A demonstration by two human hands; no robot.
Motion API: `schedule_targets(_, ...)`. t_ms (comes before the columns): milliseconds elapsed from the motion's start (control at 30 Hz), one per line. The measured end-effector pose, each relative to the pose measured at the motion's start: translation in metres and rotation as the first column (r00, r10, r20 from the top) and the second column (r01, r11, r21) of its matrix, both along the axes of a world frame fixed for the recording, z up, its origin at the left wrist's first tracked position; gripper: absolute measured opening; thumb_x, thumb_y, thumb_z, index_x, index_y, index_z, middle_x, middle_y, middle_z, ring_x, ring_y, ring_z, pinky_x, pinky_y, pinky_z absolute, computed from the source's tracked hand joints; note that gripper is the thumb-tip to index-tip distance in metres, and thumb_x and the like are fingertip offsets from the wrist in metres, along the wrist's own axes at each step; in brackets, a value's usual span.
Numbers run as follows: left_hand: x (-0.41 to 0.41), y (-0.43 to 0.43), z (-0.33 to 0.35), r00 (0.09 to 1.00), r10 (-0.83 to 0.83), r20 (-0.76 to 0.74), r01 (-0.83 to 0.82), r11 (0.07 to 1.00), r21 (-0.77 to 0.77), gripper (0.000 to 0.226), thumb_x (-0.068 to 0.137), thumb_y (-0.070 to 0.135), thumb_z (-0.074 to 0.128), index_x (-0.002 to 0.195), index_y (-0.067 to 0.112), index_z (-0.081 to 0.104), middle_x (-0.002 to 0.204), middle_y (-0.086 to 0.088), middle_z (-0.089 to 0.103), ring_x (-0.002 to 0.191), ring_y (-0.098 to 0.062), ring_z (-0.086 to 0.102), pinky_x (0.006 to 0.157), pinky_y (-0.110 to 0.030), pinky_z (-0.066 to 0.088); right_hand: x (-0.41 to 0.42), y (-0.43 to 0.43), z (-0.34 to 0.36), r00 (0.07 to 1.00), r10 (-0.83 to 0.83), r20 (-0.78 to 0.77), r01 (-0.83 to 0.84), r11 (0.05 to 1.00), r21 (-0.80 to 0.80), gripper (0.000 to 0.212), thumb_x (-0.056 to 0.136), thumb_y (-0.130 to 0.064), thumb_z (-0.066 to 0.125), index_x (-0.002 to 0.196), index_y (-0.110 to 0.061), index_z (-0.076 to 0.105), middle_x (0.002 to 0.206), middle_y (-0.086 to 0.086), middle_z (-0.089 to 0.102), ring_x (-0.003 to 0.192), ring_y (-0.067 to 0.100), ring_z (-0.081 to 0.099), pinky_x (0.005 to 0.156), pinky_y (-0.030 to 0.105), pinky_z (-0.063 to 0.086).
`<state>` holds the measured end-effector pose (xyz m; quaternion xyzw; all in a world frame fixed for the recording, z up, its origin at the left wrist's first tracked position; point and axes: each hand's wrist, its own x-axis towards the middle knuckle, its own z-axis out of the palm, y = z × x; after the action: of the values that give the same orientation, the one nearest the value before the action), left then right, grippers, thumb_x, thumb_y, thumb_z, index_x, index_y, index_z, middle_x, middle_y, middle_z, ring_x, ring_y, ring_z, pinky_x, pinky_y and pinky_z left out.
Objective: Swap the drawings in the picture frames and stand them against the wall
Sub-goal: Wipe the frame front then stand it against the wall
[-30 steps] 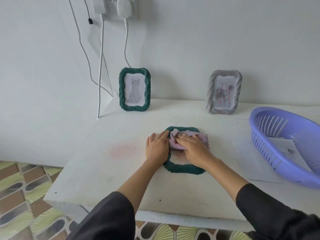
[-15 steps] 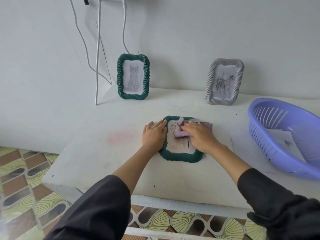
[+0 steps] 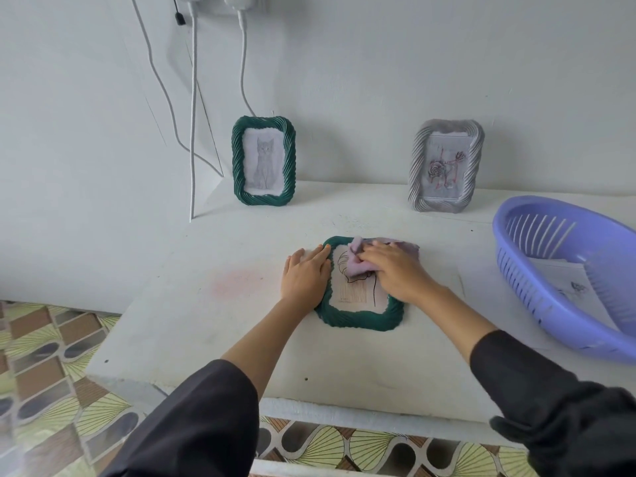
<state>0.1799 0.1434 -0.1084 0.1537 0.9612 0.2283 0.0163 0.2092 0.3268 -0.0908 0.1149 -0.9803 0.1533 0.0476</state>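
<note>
I read it as wiping: left hand [image 3: 304, 275] flat, pinning flat-lying green rope-rimmed frame [image 3: 358, 316] at its 9 o'clock, right hand [image 3: 395, 270] pressing crumpled lilac cloth [image 3: 358, 266]; next, stand it against wall.

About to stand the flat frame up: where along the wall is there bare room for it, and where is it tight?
The widest free stretch is the wall between the standing green frame and the grey frame, straight behind the flat green frame. The table left of the left hand is also bare. It is crowded on the right, by the purple basket and the loose paper.
</note>
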Motion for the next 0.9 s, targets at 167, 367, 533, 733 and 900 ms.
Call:
schedule_targets(167, -0.004, -0.001, -0.005, 1.0, -0.001, -0.015, 0.001, 1.0, -0.012, 0.044, 0.101, 0.027, 0.026, 0.145, 0.028, 0.03, 0.152, 0.009, 0.033, 0.14, -0.027, 0.024, 0.116, -0.033, 0.016, 0.038, -0.012, -0.009, 0.963, 0.269, 0.025, -0.267, 0.961, -0.068, 0.053, 0.074, 0.006, 0.039, 0.116, -0.015, 0.063, 0.126, 0.004, 0.062, 0.125, 0.021, 0.048, 0.109, 0.027, 0.024)
schedule_targets(367, -0.002, 0.0, -0.004, 1.0, 0.005, -0.008, -0.005, 1.0, 0.007, 0.045, 0.101, 0.029, 0.024, 0.146, 0.029, 0.029, 0.152, 0.009, 0.032, 0.141, -0.026, 0.021, 0.116, -0.034, 0.014, 0.045, 0.024, 0.009, 0.994, 0.091, 0.053, -0.092, 0.996, 0.014, 0.056, 0.085, 0.003, 0.037, 0.126, -0.032, 0.054, 0.144, -0.013, 0.042, 0.137, 0.01, 0.033, 0.112, 0.029, 0.021)
schedule_targets(533, -0.002, 0.0, -0.002, 1.0, 0.003, -0.004, -0.003, 1.0, 0.006, 0.044, 0.101, 0.028, 0.024, 0.145, 0.028, 0.029, 0.152, 0.009, 0.034, 0.141, -0.026, 0.022, 0.117, -0.035, 0.015, 0.003, 0.001, 0.001, 0.999, -0.035, -0.019, 0.035, 0.999, -0.02, 0.052, 0.09, 0.004, 0.036, 0.131, -0.025, 0.05, 0.144, -0.007, 0.044, 0.138, 0.016, 0.033, 0.116, 0.034, 0.019)
schedule_targets(733, -0.005, -0.001, -0.005, 1.0, 0.0, -0.006, 0.0, 1.0, 0.002, 0.045, 0.101, 0.026, 0.026, 0.145, 0.028, 0.029, 0.152, 0.009, 0.033, 0.141, -0.027, 0.023, 0.117, -0.035, 0.015, 0.048, -0.016, -0.001, 0.955, 0.295, 0.039, -0.29, 0.951, -0.104, 0.054, 0.074, 0.005, 0.035, 0.116, -0.013, 0.064, 0.128, 0.003, 0.061, 0.124, 0.008, 0.044, 0.109, 0.024, 0.026)
schedule_targets(900, -0.001, 0.0, -0.001, 1.0, 0.004, 0.01, -0.004, 1.0, 0.022, 0.045, 0.101, 0.028, 0.024, 0.146, 0.029, 0.029, 0.152, 0.01, 0.032, 0.142, -0.025, 0.02, 0.119, -0.036, 0.014, 0.051, 0.03, 0.015, 0.982, 0.163, 0.1, -0.169, 0.984, 0.057, 0.063, 0.079, 0.005, 0.034, 0.125, -0.031, 0.055, 0.143, -0.015, 0.043, 0.134, 0.01, 0.035, 0.111, 0.027, 0.022)
